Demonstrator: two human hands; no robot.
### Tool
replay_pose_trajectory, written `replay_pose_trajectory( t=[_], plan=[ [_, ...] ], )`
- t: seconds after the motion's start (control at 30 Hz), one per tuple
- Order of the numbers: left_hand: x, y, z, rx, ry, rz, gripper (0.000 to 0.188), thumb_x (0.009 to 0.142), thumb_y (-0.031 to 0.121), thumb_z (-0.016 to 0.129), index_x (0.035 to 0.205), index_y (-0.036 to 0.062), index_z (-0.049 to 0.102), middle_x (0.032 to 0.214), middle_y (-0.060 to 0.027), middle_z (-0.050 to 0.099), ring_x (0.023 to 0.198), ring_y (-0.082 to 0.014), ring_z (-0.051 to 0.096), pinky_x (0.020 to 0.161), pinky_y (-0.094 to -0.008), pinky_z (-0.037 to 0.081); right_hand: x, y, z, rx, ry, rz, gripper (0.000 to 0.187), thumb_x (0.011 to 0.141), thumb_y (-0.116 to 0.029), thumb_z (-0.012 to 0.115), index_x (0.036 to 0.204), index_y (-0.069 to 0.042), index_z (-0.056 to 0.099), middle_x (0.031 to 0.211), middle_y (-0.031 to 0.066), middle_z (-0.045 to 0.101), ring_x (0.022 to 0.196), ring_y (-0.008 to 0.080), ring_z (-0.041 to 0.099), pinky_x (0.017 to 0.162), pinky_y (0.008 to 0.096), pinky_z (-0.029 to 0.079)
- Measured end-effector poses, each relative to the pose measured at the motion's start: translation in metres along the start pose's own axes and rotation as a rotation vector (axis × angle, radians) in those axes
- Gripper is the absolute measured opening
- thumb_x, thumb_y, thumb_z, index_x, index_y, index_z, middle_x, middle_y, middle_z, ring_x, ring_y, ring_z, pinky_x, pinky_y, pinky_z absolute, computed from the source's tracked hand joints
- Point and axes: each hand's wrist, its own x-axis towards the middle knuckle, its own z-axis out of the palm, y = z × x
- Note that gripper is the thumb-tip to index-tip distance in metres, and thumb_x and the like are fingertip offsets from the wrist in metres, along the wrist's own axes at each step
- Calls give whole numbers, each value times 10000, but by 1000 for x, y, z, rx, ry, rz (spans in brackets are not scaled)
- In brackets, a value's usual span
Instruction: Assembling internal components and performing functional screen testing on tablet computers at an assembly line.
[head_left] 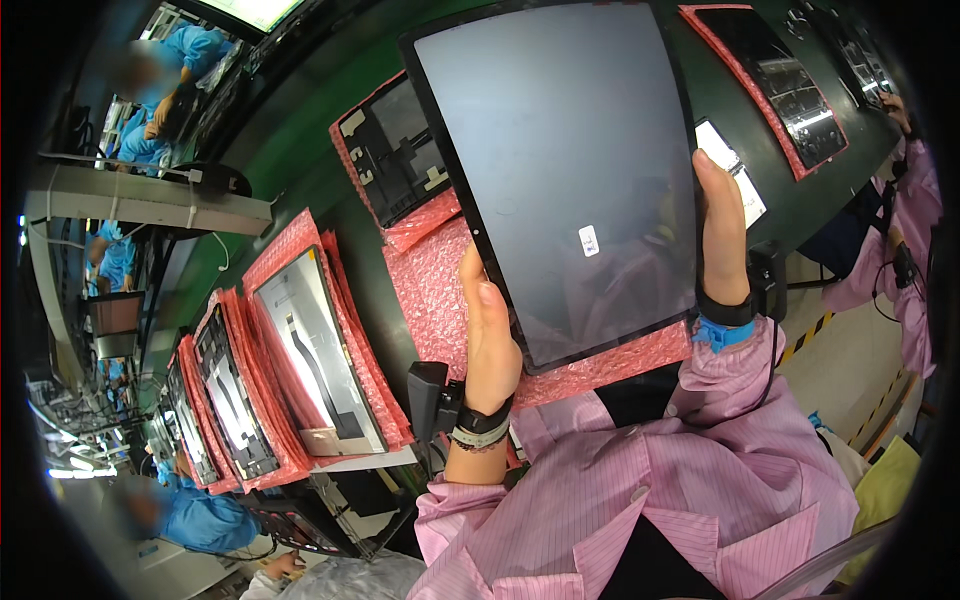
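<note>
A large tablet screen panel (560,140) with a black border and a grey, reflective face is raised in front of me, tilted. A small white sticker (588,241) is on its lower part. My left hand (490,345) grips the panel's lower left edge, with the thumb along the border and the other fingers mostly hidden behind. Around the right edge is my right hand (724,235), its thumb on the border. Pink bubble wrap (430,290) lies under and behind the panel. Just beyond the left edge, a dark tablet housing (395,150) rests on more wrap.
Several display parts (310,335) sit on pink bubble wrap along the left of the green table (300,160). Right of the panel lies a white-faced device (738,180); farther right, a glossy black panel (790,90) on wrap. A co-worker's hand (893,108) is at the far right.
</note>
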Motion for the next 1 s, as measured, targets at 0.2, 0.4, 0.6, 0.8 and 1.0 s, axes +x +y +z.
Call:
replay_pose_trajectory(
  t=[0.2, 0.4, 0.6, 0.8, 1.0],
  plan=[
    [-2, 2, -4, -176, -47, -157, 589, 1024, 477, 249, 1476, 100, 231, 1468, -66, 327, 1324, -197, 340, 1096, -359, 279, 3, 9, -4, 58, 28, 94, 318, 944, -270, 552, 919, 38, 630, 915, 32, 606, 881, 106, 522, 835, 234, 392],
    [-8, 0, -12, -295, -60, -360, 604, 1018, 489, 269, 1437, 55, 310, 1388, -87, 444, 1237, -212, 456, 1031, -354, 375, 2, 21, -10, 20, 82, 133, 375, 933, -279, 580, 1111, 49, 608, 1157, 93, 566, 1090, 149, 511, 963, 263, 367],
    [-7, 13, -9, -373, -164, -447, 623, 1012, 503, 278, 1394, 21, 374, 1330, -100, 505, 1173, -218, 516, 983, -352, 424, 7, 21, -9, 6, 87, 200, 438, 923, -299, 602, 1178, 56, 581, 1260, 121, 523, 1182, 168, 477, 1011, 274, 344],
    [-3, 27, -6, -481, -284, -394, 626, 1007, 517, 278, 1391, 33, 382, 1329, -84, 506, 1171, -212, 517, 979, -346, 426, 0, -1, 3, -61, -1, 176, 422, 928, -258, 594, 1210, 52, 552, 1227, 119, 530, 1144, 161, 487, 976, 276, 364],
    [-2, 25, -7, -537, -229, -347, 613, 1007, 523, 265, 1372, 51, 405, 1299, -67, 523, 1140, -206, 531, 961, -335, 434, -17, -33, 6, -555, -177, -556, 388, 795, -138, 678, 1152, -34, 567, 1191, 116, 515, 1076, 230, 510, 896, 339, 411]
  ],
)
